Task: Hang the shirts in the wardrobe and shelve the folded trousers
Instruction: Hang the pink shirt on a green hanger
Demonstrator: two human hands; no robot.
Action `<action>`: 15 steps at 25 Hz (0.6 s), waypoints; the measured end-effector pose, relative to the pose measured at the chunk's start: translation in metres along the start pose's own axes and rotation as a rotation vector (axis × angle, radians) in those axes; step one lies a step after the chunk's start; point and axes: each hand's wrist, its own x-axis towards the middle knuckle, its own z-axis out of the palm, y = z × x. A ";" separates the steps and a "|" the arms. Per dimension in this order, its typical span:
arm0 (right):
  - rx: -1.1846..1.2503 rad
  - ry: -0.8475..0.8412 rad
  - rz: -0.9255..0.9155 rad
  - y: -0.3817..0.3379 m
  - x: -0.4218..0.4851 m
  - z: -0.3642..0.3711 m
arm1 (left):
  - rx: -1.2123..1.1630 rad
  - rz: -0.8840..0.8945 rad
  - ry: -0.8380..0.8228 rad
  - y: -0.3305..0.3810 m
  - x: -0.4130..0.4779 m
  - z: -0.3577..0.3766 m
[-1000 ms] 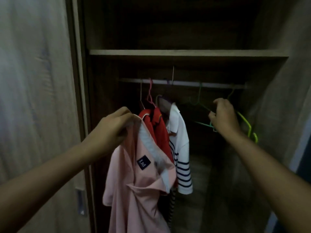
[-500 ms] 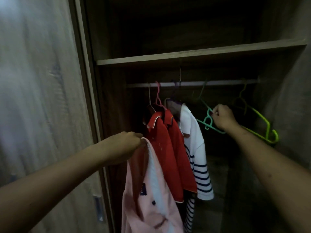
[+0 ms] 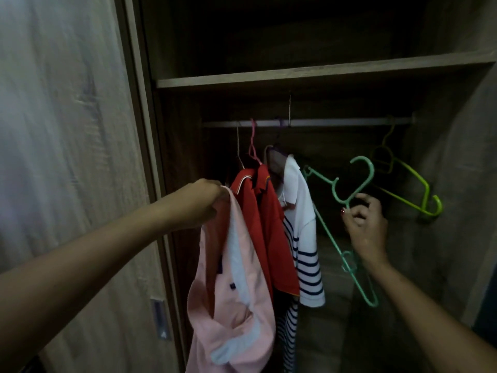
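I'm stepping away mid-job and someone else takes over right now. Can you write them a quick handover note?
Left hand grips the pink shirt at its top. Right hand holds the green hanger, off the rail.
Done: red shirt and striped shirt hang on the rail.
To do: put the pink shirt on the hanger, hang it, then shelve the trousers, which are not in view.

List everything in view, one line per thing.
pink shirt: 1, pink, hanging from the left hand
red shirt: 1, red, on the rail
striped shirt: 1, white, dark-striped, beside red shirt
teal hanger: 1, teal, off the rail, in right hand
yellow-green hanger: 1, yellow-green, rail's right end
rail: 1, grey, under the shelf
shelf: 1, wood, above
door: 1, pale wood, left
left hand: 1, grips pink shirt
right hand: 1, pinches teal hanger
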 end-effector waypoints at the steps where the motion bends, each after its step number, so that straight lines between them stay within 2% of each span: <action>1: -0.023 0.010 -0.020 -0.003 -0.005 -0.003 | -0.007 -0.007 -0.009 0.003 0.000 -0.002; 6: 0.046 -0.070 0.002 -0.052 -0.016 -0.020 | -0.195 -0.067 -0.097 0.016 0.003 0.000; 9: 0.379 -0.075 0.064 -0.105 -0.029 -0.027 | -0.385 -0.123 -0.125 0.033 0.001 -0.002; 12: 0.745 -0.187 0.133 -0.148 -0.040 -0.029 | -0.547 -0.165 -0.121 0.051 -0.002 -0.006; 15: 0.848 -0.321 0.235 -0.138 -0.062 -0.012 | -0.681 -0.155 -0.079 0.063 -0.009 -0.009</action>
